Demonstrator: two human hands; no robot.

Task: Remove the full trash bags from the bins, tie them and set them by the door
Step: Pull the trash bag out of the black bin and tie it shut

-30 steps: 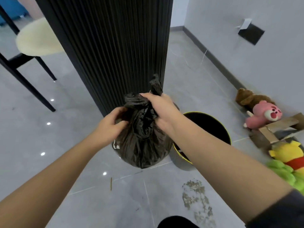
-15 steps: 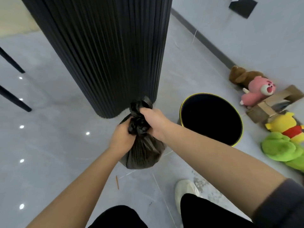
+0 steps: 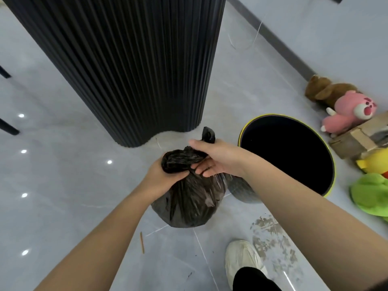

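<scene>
While the trash bag (image 3: 186, 202) hangs upright, its long axis runs straight up and down, gathered neck on top and round belly low over the floor (image 3: 63, 185); whether the bottom touches the tiles I cannot tell. It sits just left of the black bin (image 3: 270, 116), in front of the ribbed dark pillar (image 3: 126, 59). Half a second ago both fists were packed tight on the neck. Now the bunched plastic has spread into a fat roll between them, and a loose tail pokes up behind the right hand (image 3: 218, 160). The left hand (image 3: 161, 175) grips the roll from below, fingers curled under it, forearm reaching in from the lower left. The right hand holds the neck with its thumb across the top and its fingers (image 3: 201, 166) underneath, more stretched than before.
</scene>
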